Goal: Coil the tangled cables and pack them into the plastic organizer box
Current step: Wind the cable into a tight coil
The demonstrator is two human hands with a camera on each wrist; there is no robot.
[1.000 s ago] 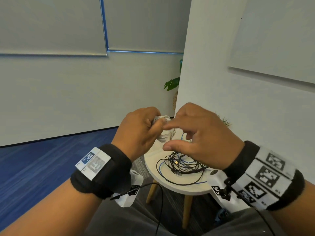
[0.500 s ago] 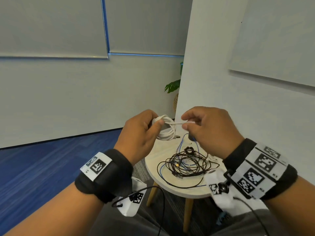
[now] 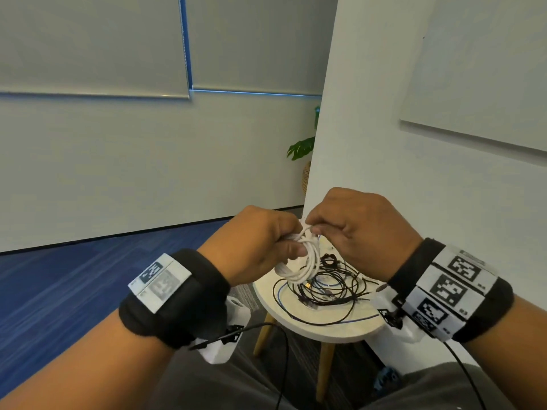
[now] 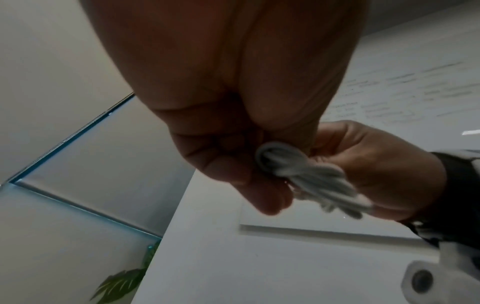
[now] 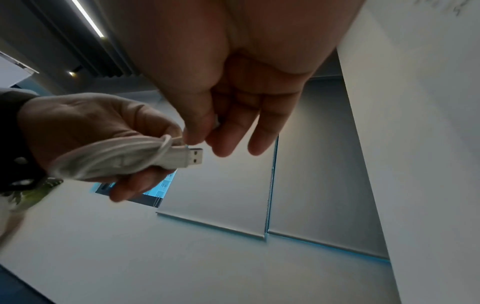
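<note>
A white USB cable (image 3: 299,263) is wound into a small coil and held in the air above the round table (image 3: 296,315). My left hand (image 3: 266,241) grips the bundle (image 4: 311,179), its USB plug (image 5: 185,157) sticking out past the fingers. My right hand (image 3: 346,232) pinches the cable's loose end at the top of the coil, thumb and forefinger (image 5: 193,131) together. A tangle of black and blue cables (image 3: 325,287) lies on the tabletop below. No organizer box shows in any view.
The small round white table stands on wooden legs (image 3: 324,368) against a white wall corner (image 3: 325,143). A potted plant (image 3: 302,149) is behind that corner. Blue carpet (image 3: 59,291) lies to the left. My lap (image 3: 236,386) is below the hands.
My right hand has come back in from the right to the top of the coil, wrapping the stretched end around it. Both hands have dropped lower, closer over the table.
</note>
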